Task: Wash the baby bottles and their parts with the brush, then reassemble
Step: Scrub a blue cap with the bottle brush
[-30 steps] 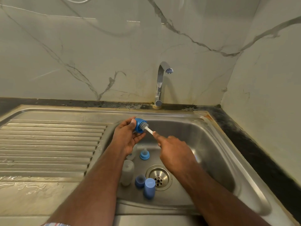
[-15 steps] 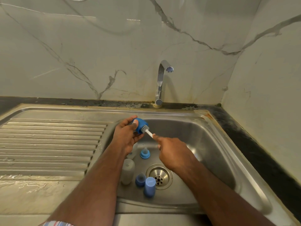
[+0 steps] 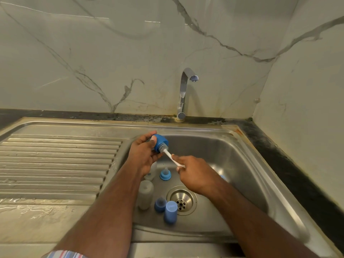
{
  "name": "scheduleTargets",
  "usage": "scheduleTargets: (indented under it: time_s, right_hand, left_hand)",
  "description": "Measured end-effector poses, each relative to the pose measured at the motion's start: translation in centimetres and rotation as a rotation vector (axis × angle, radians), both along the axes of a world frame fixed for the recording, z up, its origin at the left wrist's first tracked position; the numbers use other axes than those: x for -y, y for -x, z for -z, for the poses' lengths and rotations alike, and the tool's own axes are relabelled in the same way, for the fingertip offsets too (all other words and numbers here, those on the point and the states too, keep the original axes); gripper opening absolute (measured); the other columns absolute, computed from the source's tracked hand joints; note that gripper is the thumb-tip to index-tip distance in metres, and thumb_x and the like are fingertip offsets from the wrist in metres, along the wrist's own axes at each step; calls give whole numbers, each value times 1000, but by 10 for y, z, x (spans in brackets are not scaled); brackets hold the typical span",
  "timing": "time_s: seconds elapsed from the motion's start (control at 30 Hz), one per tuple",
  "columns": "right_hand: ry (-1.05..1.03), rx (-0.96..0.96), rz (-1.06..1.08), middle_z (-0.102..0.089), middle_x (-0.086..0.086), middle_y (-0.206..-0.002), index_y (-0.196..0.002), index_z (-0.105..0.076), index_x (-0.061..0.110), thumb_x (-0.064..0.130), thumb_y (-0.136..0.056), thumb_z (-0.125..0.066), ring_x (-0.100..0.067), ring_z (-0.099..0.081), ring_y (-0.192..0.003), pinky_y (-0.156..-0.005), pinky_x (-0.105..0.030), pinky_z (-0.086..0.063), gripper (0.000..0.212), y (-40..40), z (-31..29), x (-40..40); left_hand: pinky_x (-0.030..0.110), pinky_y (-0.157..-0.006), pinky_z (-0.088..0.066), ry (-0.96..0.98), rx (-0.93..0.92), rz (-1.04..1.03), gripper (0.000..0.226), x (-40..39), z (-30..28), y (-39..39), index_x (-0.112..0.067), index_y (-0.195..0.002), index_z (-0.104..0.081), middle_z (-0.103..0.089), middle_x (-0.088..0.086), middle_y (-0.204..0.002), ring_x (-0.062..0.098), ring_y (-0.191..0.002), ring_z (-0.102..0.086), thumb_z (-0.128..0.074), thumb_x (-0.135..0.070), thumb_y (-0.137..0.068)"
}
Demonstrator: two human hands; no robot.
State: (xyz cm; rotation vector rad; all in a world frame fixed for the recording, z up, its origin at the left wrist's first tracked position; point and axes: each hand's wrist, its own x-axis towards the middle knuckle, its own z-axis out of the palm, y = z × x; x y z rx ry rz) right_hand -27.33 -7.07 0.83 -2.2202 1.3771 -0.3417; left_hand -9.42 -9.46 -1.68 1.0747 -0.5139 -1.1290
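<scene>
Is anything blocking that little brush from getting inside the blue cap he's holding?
Nothing visible blocks it. The left hand grips the blue cap with its opening facing the brush, and the bristles already sit in that opening. The right hand holds the white handle.

Home kitchen, sink corner.
Steel sink (image 3: 251, 164) with ribbed drainboard (image 3: 55, 164), chrome tap (image 3: 183, 94), marble-veined wall tiles (image 3: 130, 53), dark counter edge (image 3: 297, 174).

Over a steel sink (image 3: 251, 164), the left hand (image 3: 144, 155) grips a blue bottle cap (image 3: 161, 142). The right hand (image 3: 195, 173) holds a white brush (image 3: 168, 154), bristles inside the cap. Bottles and blue parts lie near the drain (image 3: 181, 200).
</scene>
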Motion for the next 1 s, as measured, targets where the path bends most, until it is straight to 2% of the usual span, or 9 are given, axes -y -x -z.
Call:
scheduleTargets:
  time_s: [0.13, 0.2, 0.27, 0.33, 0.4, 0.57, 0.7, 0.83, 1.0]
  right_hand:
    - [-376, 424, 72, -54, 0, -65, -141, -51, 44, 23, -104, -50, -7, -41, -41, -38, -22, -35, 42, 11, -7, 1]
    - [-224, 385, 101, -55, 6, -69, -140, -52, 44, 23, -104, -50, -4, -44, -45, -44, -20, -37, 42, 11, -4, 2]
    - [34, 174, 99, -58, 11, -84, -145, -48, 43, 25, -104, -48, -3, -52, -57, -53, -18, -39, 44, 8, 0, 3]
    - [144, 9, 81, -59, 7, -92, -149, -41, 43, 26, -105, -45, -5, -54, -66, -55, -20, -39, 47, 4, 5, 2]
    - [85, -12, 43, -59, 6, -90, -150, -38, 42, 26, -105, -45, -6, -53, -63, -51, -19, -36, 48, 0, 5, 0]
    - [-410, 455, 55, -54, -3, -65, -141, -51, 44, 23, -103, -51, -9, -43, -42, -37, -22, -34, 43, 12, -5, 3]
    - [-396, 535, 106, -59, -5, -70, -143, -50, 39, 21, -105, -49, -12, -50, -44, -37, -22, -36, 42, 10, -3, 4]
    - [-410, 543, 99, -58, -6, -73, -147, -46, 38, 20, -106, -46, -13, -50, -45, -38, -23, -38, 45, 0, -1, -1]
    - [-409, 419, 37, -55, -2, -65, -149, -42, 40, 22, -106, -47, -9, -48, -41, -36, -22, -38, 47, 4, -6, 3]
  left_hand:
    - [45, -87, -61, 6, -57, -4, 25, 1, -3, -1, -13, -126, -66, -64, 15, -123, 35, -110, -68, -55, -13, -104]
    - [48, -89, -60, 11, -54, -4, 26, 2, -3, 0, -14, -127, -65, -64, 14, -122, 35, -109, -69, -55, -12, -104]
    - [47, -89, -60, 9, -38, 1, 27, 2, -2, 1, -15, -128, -64, -65, 14, -124, 34, -108, -70, -56, -12, -103]
    - [46, -88, -61, 7, -33, 9, 27, 0, -2, 1, -16, -128, -64, -65, 15, -124, 34, -107, -71, -57, -12, -102]
    - [44, -84, -62, 10, -29, 11, 27, 0, -1, -1, -14, -128, -64, -64, 16, -125, 34, -105, -71, -56, -11, -102]
    - [46, -86, -61, 19, -117, -16, 26, 2, -2, -4, -12, -128, -64, -63, 20, -126, 38, -110, -69, -51, -13, -105]
    - [45, -79, -63, 27, -146, -22, 27, 2, -3, -3, -13, -131, -60, -67, 19, -118, 36, -102, -73, -47, -15, -107]
    - [48, -85, -61, 23, -138, 28, 27, 1, -3, -2, -15, -130, -60, -68, 21, -123, 36, -105, -73, -45, -19, -108]
    - [51, -89, -60, -5, -113, 53, 26, 3, -3, -2, -11, -127, -61, -66, 24, -125, 40, -105, -72, -44, -20, -109]
